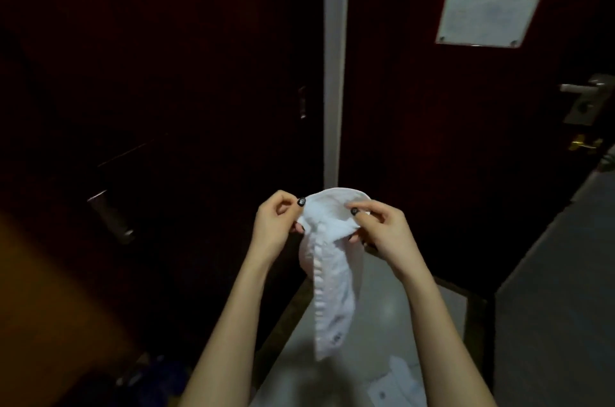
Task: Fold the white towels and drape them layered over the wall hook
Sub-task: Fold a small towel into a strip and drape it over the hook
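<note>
A white towel (327,277) hangs bunched from both my hands in front of me, its lower end dangling toward the floor. My left hand (278,223) pinches its top left edge. Fingers and thumb of my right hand (379,228) grip the top right edge. Another white towel (396,383) lies crumpled on the pale floor below. No wall hook shows in the dim view.
A dark door (466,113) with a white notice plate (489,14) and a metal lever handle (585,90) stands ahead right. A pale door frame strip (334,67) divides it from a dark door (149,90) on the left. Pale floor (549,306) stretches to the right.
</note>
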